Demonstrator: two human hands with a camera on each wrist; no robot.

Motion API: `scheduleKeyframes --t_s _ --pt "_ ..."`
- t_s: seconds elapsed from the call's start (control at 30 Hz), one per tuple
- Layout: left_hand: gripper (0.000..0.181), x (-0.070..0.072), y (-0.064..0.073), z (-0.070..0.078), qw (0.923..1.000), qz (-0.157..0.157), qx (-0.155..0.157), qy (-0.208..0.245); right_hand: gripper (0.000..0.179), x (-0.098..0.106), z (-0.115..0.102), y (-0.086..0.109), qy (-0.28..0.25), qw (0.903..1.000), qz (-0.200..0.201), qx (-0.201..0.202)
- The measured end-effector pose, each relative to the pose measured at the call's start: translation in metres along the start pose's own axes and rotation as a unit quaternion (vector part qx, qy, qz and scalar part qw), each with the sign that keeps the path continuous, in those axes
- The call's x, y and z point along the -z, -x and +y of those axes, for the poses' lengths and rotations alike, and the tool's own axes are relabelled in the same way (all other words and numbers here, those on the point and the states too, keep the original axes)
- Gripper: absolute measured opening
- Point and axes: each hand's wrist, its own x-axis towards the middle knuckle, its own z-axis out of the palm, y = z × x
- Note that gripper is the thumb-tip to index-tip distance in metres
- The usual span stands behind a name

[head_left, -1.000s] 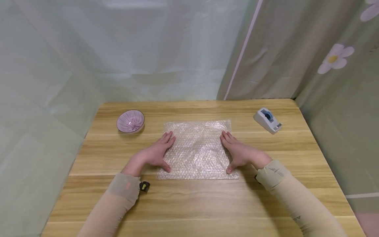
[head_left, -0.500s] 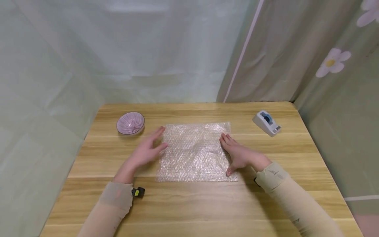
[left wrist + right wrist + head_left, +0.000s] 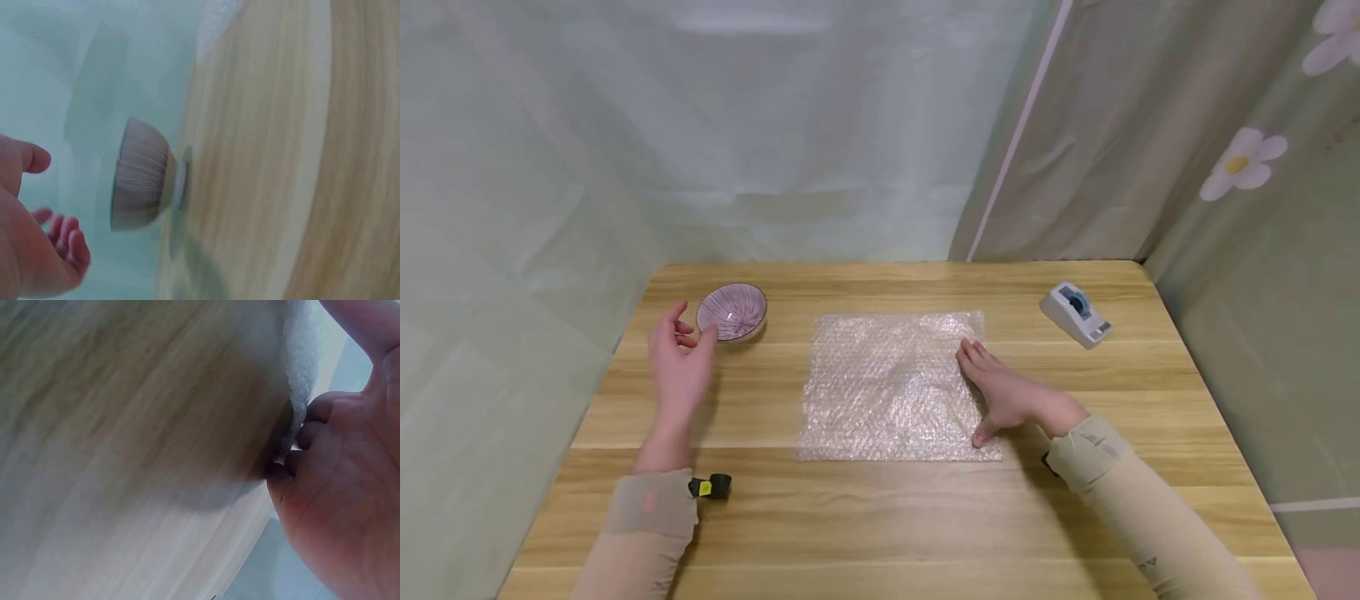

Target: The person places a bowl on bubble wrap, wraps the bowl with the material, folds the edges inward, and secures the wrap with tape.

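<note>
A purple-striped bowl (image 3: pixel 733 308) stands upright at the table's back left. My left hand (image 3: pixel 681 367) hovers at the bowl's left front side, thumb and loosely bent fingers apart. The left wrist view shows a gap between this hand (image 3: pixel 40 244) and the bowl (image 3: pixel 140 178). A sheet of clear bubble wrap (image 3: pixel 880 392) lies flat mid-table. On its right edge rests my right hand (image 3: pixel 1006 395), fingers extended and thumb spread. In the right wrist view, the fingertips of this hand (image 3: pixel 350 475) meet the edge of the bubble wrap (image 3: pixel 301 359).
A white tape dispenser (image 3: pixel 1077 313) with a blue core sits at the back right of the wooden table (image 3: pixel 880 533). Pale curtains (image 3: pixel 820 133) hang behind and at both sides, close to the table's edges.
My left hand has lifted off the bubble wrap's left edge and moved left to beside the bowl. My right hand has stayed on the wrap's right edge.
</note>
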Motion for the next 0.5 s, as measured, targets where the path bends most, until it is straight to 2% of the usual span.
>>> scheduleKeyframes --t_s 0.1,0.2,0.33,0.5 --pt "0.069 0.006 -0.004 -0.006 0.9972 -0.014 0.07 -0.021 0.152 0.001 -0.001 0.001 0.001 1.0 -0.001 0.0" --pt "0.078 0.01 -0.009 -0.011 0.9907 -0.049 0.12 -0.044 0.152 0.003 -0.002 0.001 0.002 1.0 -0.005 -0.001" --pt "0.084 0.012 -0.015 -0.018 0.98 -0.109 0.154 -0.063 0.152 0.002 -0.003 0.001 0.003 0.9999 -0.008 -0.006" --pt "0.084 0.01 -0.018 -0.024 0.9692 -0.164 0.172 -0.065 0.151 0.002 -0.005 0.0 0.0 1.0 -0.003 -0.003"
